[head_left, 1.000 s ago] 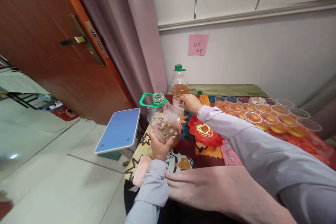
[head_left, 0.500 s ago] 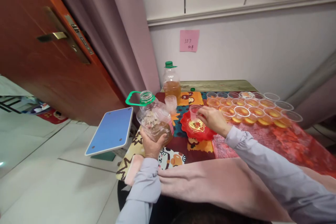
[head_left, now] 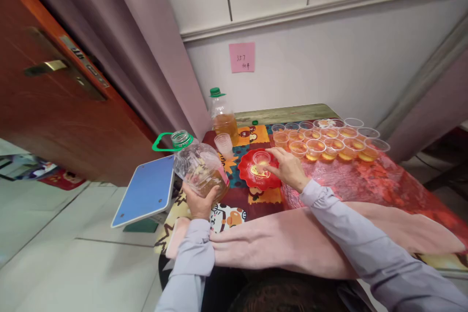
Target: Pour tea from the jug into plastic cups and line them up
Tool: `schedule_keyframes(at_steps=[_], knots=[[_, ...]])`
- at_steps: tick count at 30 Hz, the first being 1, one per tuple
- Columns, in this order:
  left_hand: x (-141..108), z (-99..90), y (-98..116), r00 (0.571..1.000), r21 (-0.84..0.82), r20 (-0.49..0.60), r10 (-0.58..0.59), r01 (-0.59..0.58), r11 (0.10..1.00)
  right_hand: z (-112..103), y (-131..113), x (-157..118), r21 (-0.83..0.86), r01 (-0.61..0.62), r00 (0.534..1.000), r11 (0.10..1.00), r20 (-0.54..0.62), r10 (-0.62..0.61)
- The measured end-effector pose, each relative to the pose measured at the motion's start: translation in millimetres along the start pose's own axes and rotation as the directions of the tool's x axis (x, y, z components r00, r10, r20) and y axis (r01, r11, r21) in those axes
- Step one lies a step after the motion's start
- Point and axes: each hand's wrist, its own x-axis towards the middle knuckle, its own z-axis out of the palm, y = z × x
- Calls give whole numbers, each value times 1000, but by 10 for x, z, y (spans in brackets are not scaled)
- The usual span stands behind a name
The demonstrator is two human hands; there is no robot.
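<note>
My left hand (head_left: 199,201) is wrapped round the lower part of a large clear plastic jug (head_left: 201,163), which leans to the left. The jug has a green handle (head_left: 161,142), an uncapped mouth and amber liquid low inside. Over a red scalloped plate (head_left: 252,183), my right hand (head_left: 287,165) grips a small clear plastic cup (head_left: 262,158) by its right side. Whether the cup touches the plate I cannot tell. A stack of clear cups (head_left: 224,145) stands between the jug and the plate.
Several cups of amber liquid (head_left: 333,148) fill the table's back right. Behind the stack stands a capped jug (head_left: 224,122), with a green cap (head_left: 255,122) nearby. A pink cloth (head_left: 278,243) lies along the front edge. A blue-topped stand (head_left: 144,190) is at the left.
My right hand has lowered the cup to the middle of the red plate. The left hand still holds the leaning jug. The whole view has shifted, so things appear further left.
</note>
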Motion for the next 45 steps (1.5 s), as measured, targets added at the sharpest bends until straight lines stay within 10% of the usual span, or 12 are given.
schedule_keyframes(at_steps=[10,45], knots=[[10,6,-30,1000,3,-20,-3,3,1000,532,52,-129,183,-162,967,970,-169,193],[-28,-3,-98,1000,-6,-16,26,-26,1000,553,88,-254,174,-43,973,984,-215,81]])
